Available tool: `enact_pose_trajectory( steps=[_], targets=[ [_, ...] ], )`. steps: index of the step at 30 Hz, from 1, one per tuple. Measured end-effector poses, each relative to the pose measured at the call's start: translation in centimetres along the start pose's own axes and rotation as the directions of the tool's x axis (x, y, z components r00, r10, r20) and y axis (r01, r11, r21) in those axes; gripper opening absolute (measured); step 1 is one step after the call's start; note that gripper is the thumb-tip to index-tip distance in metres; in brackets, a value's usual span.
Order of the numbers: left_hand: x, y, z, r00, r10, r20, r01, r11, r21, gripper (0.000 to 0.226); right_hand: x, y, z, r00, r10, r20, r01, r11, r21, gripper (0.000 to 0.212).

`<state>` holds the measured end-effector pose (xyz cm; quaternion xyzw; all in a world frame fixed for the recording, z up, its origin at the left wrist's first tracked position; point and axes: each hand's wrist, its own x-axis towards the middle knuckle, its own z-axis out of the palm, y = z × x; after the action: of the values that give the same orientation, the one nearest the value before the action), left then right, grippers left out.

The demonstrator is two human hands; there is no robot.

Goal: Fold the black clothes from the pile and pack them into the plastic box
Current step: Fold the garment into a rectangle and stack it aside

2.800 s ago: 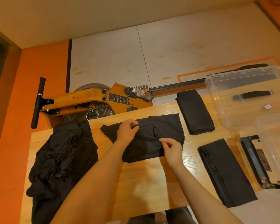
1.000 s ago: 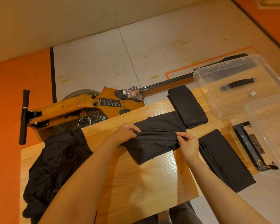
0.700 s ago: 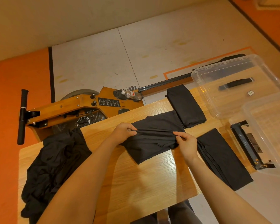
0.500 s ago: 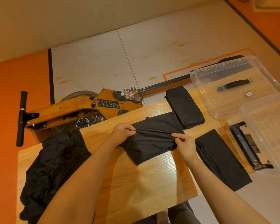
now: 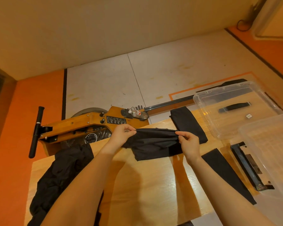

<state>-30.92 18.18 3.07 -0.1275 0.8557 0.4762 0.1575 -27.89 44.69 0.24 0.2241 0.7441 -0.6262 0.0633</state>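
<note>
Pinching the upper edge of a half-folded black garment (image 5: 151, 145) at its two ends, the left hand (image 5: 121, 136) and the right hand (image 5: 189, 141) hold that edge raised above the light wooden tabletop (image 5: 150, 185), fingers and thumbs curled on the cloth while its lower part hangs down to the wood. Left of them lies the rumpled pile of black clothes (image 5: 62, 173); right of them are two folded black pieces, one far (image 5: 189, 123) and one near (image 5: 227, 173), then the clear plastic box (image 5: 232, 108).
</note>
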Motion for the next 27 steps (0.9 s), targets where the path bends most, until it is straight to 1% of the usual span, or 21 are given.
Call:
enact_pose_trajectory(
  steps=[3,6,10,12,16,19,21,22,25,27],
  targets=[
    [-0.9,2.7,-2.6,0.996,0.057,-0.074,-0.054,0.998,0.043,0.003,0.4,-3.6,0.7,0.998,-0.061,0.025,0.061,0.998,0.029,0.026],
    [-2.0,5.3,-5.5,0.985,0.098,-0.143,-0.094,0.995,0.038,0.004,0.7,-7.6,1.5,0.986,-0.154,0.061,0.151,0.987,0.057,0.029],
    [-4.0,8.4,-9.0,0.955,0.153,-0.255,-0.149,0.988,0.033,0.004,1.1,-13.0,2.6,0.956,-0.272,0.108,0.261,0.96,0.1,0.026],
    [-4.9,9.4,-10.3,0.938,0.17,-0.302,-0.167,0.985,0.034,0.003,1.2,-15.4,3.2,0.942,-0.309,0.13,0.294,0.948,0.126,0.025],
    [-6.2,10.2,-12.6,0.913,0.171,-0.369,-0.177,0.984,0.018,0.012,1.0,-18.8,3.9,0.912,-0.36,0.198,0.326,0.927,0.185,0.022],
    [-7.0,10.4,-14.0,0.903,0.183,-0.388,-0.188,0.982,0.025,0.01,1.1,-19.8,4.4,0.889,-0.368,0.273,0.324,0.926,0.195,0.021],
    [-7.8,10.4,-14.4,0.907,0.191,-0.375,-0.212,0.977,-0.014,0.005,1.2,-20.0,4.6,0.88,-0.342,0.33,0.281,0.934,0.219,0.021],
    [-8.2,10.2,-14.5,0.91,0.194,-0.366,-0.222,0.974,-0.034,0.006,1.3,-19.9,4.7,0.874,-0.332,0.356,0.261,0.937,0.233,0.022],
    [-8.8,8.9,-14.3,0.925,0.176,-0.336,-0.207,0.977,-0.058,0.014,1.1,-19.6,4.9,0.854,-0.325,0.405,0.247,0.94,0.234,0.022],
    [-8.8,7.8,-13.9,0.936,0.132,-0.325,-0.165,0.983,-0.075,0.025,0.9,-19.0,5.1,0.855,-0.309,0.416,0.243,0.948,0.206,0.022]
  ],
)
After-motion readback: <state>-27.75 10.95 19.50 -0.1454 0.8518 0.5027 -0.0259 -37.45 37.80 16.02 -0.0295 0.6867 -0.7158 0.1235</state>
